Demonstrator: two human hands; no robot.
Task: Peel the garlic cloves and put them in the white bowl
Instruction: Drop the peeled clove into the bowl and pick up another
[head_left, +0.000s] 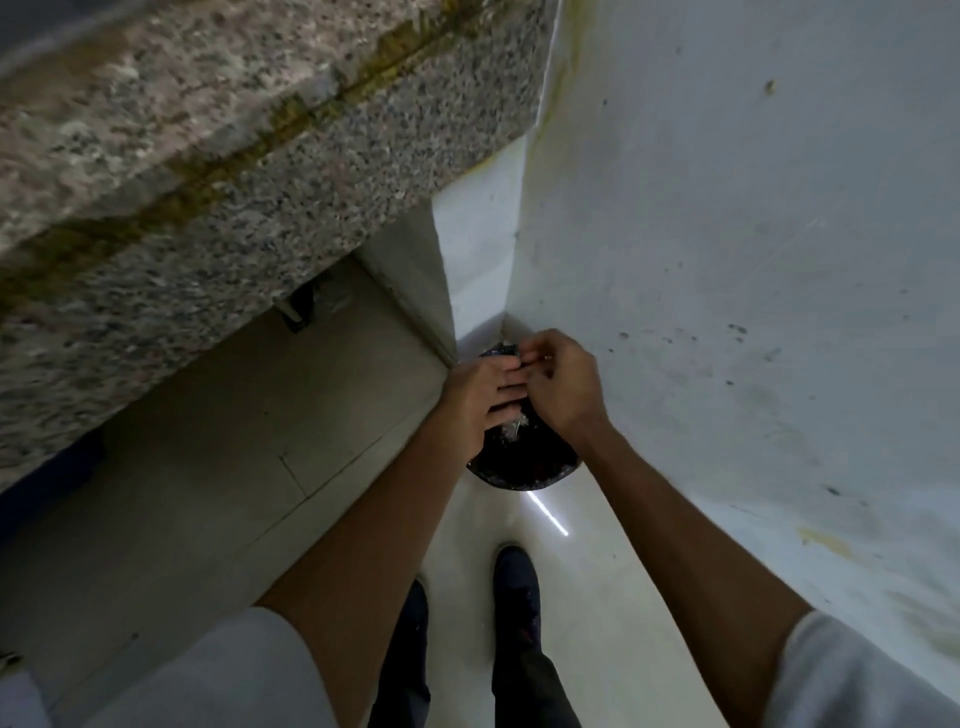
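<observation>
Above two dark shoes (514, 577), both hands meet over a black-lined bin (524, 470) on the floor. The left hand (480, 397) is released, with its fingers extended. The right hand (563, 387) curls its fingertips against them, and whether they grasp a garlic clove cannot be determined. A granite counter (208, 156) stands beyond.

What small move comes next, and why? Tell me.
Probably drop whatever comes off into the bin: the right hand, fingers curled, picks at the straight fingers of the left hand directly above it, where pale scraps already lie. What it picks at is too small to tell.
</observation>
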